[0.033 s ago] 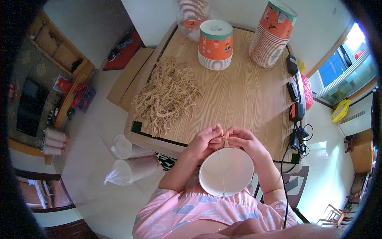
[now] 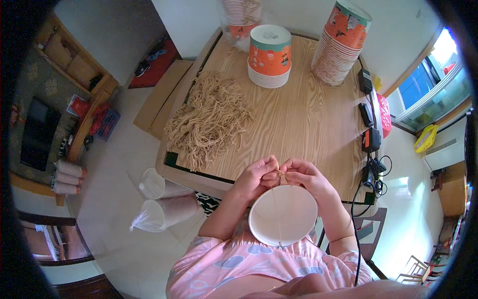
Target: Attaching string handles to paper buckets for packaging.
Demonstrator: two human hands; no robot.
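A white paper bucket point(image 2: 264, 219) rests against my lap, its open mouth turned up toward me. A thin beige cord point(image 2: 280, 224) runs across the mouth from the near rim to the far rim. At the far rim my left hand point(image 2: 260, 175) and my right hand point(image 2: 303, 175) meet, fingertips pinched together on the cord's end. The exact hold between the fingers is partly hidden. Beyond my left hand, a loose heap of beige cords point(image 2: 211, 119) lies on the wood-grain table point(image 2: 294, 129).
An upside-down stack of orange and green paper buckets point(image 2: 270, 57) stands at the table's back, with a taller leaning stack point(image 2: 341, 45) to its right. Black power adapters point(image 2: 370, 139) and cables line the right edge. Bagged bucket stacks point(image 2: 169, 212) lie on the floor at left.
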